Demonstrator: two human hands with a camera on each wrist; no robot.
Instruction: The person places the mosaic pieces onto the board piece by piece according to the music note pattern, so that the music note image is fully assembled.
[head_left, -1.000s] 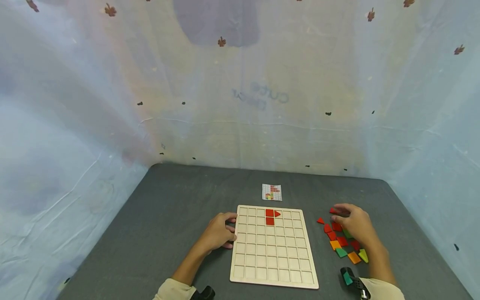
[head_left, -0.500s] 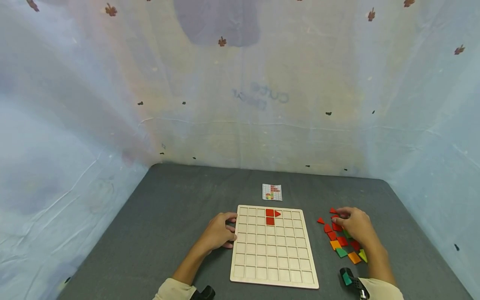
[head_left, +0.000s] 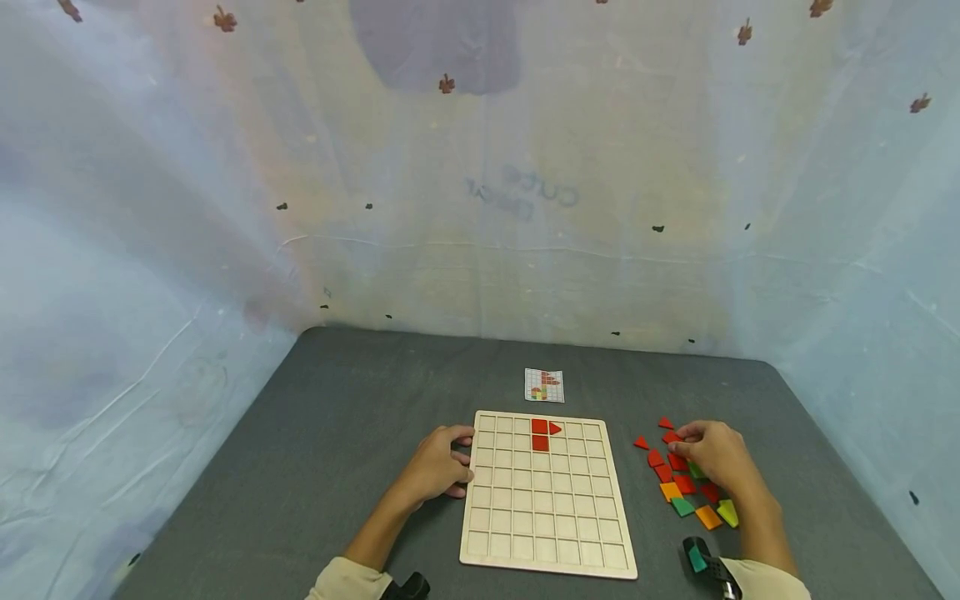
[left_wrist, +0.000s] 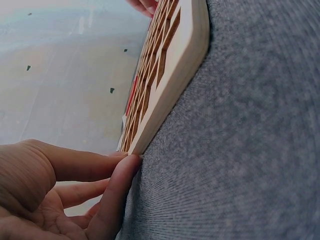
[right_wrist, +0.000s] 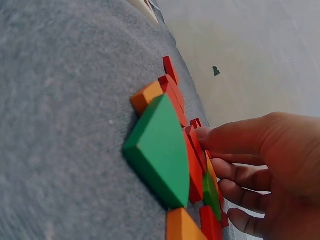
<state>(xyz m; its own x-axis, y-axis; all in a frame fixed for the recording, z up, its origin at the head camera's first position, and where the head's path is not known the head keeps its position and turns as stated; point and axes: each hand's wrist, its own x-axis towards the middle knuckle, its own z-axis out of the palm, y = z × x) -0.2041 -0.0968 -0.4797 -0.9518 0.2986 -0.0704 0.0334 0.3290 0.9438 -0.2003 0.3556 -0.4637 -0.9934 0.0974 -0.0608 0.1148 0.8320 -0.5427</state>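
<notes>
In the head view, my left hand (head_left: 435, 464) holds the left edge of a pale wooden grid board (head_left: 553, 500). The left wrist view shows the thumb and a finger (left_wrist: 120, 187) meeting at the board's edge. Two red square tiles (head_left: 540, 444) and a red triangle tile (head_left: 555, 428) lie in the board's upper cells. My right hand (head_left: 717, 454) is over the loose tiles at the right, its fingers loosely bent. In the right wrist view, its thumb tip touches a red tile (right_wrist: 194, 150); the other fingertips lie behind the pile, partly hidden.
A small pattern card (head_left: 543, 386) lies behind the board. Loose tiles include a green curved one (right_wrist: 160, 150), an orange one (head_left: 708, 517) and a yellow-green one (head_left: 727, 512). All rest on a grey cloth table (head_left: 375, 417), with a pale sheet (head_left: 480, 275) hanging behind.
My right hand has drawn back slightly toward me and to the right, uncovering more red tiles. One red tile under the thumb has shifted slightly nearer. The left hand and board stay put.
</notes>
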